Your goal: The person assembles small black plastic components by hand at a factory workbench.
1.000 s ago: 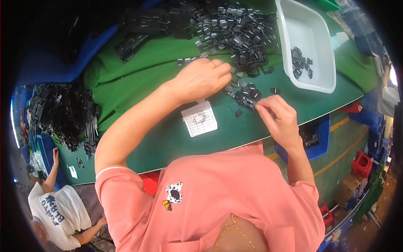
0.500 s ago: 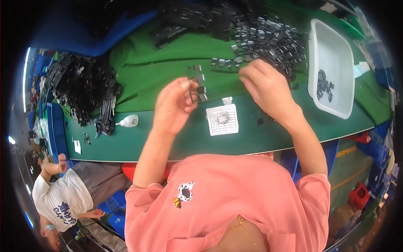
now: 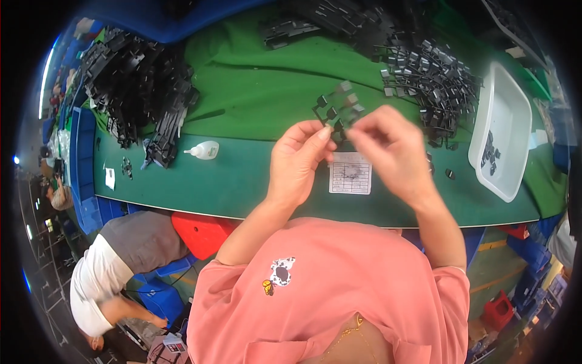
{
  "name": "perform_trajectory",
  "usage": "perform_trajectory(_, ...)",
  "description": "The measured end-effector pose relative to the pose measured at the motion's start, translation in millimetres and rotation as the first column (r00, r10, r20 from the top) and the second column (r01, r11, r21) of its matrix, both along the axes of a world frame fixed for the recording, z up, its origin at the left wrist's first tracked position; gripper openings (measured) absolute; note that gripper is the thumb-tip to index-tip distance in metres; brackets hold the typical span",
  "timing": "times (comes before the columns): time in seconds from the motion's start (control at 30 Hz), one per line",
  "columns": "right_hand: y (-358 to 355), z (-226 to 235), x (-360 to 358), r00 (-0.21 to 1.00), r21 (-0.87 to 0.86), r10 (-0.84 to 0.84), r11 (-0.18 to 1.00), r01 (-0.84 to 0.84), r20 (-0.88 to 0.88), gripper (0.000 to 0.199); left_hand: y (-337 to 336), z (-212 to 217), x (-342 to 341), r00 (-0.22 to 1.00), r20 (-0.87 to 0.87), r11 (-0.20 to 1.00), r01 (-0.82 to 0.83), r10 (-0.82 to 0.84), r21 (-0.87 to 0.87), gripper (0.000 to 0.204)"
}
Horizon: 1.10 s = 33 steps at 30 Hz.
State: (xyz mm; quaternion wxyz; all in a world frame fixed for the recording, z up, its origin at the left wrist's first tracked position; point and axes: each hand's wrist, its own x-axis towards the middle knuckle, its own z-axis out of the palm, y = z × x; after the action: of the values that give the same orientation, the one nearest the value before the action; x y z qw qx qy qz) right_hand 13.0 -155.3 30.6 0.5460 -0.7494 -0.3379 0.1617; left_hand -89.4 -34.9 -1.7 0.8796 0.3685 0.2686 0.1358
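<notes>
My left hand (image 3: 297, 162) is closed, pinching a small black plastic part (image 3: 331, 113) with square tabs between thumb and fingers. My right hand (image 3: 395, 148) is beside it, smeared by motion, with its fingers closed on a strip of black square-tabbed plastic parts (image 3: 350, 104). The strip is blurred and close against the left hand's part; whether the two are joined I cannot tell. Under the hands lies a white printed paper form (image 3: 351, 182), partly covered by the fingers. A pile of similar black parts (image 3: 424, 79) spreads over the green cloth to the right.
At the right stands a white plastic tub (image 3: 518, 121) holding a few black pieces. A heap of long black parts (image 3: 136, 85) lies at the left, near a small white bottle (image 3: 206, 150). Another person (image 3: 121, 261) bends down at the lower left, by a red stool (image 3: 203, 233).
My right hand has left the cloth by the right-hand pile with a strip of black parts and met my left hand. The view has shifted, and the other person has bent down.
</notes>
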Motion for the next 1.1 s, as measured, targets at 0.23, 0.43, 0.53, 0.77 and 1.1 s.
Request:
perform_trajectory(0.23, 3, -7, -15, 0.994, -0.036, 0.053, 0.998, -0.050, 0.092, 0.009, -4, 5, -2, 0.995, 0.095, 0.996, 0.021, -0.013, -0.082, 0.017)
perform_trajectory(0.43, 0, -10, -19, 0.976, -0.076, 0.118, 0.991, -0.106, 0.182, 0.008, -5, -4, -9, 0.995, 0.084, 0.999, 0.047, -0.049, 0.024, 0.016)
perform_trajectory(0.53, -3, -7, -24, 0.967, -0.111, 0.144, 0.986, -0.123, 0.210, 0.008, -6, -4, -11, 0.999, 0.013, 0.991, 0.041, -0.043, 0.128, 0.017)
perform_trajectory(0.77, -13, 2, -10, 0.989, -0.056, 0.049, 0.997, -0.057, -0.141, 0.016, -6, 3, -24, 0.974, 0.024, 0.969, 0.220, -0.224, 0.113, 0.020)
perform_trajectory(1.1, -17, 5, -24, 0.764, 0.071, 0.285, 0.951, -0.301, -0.579, 0.030, -5, 5, -40, 0.911, 0.009, 0.895, 0.402, -0.412, 0.191, 0.028)
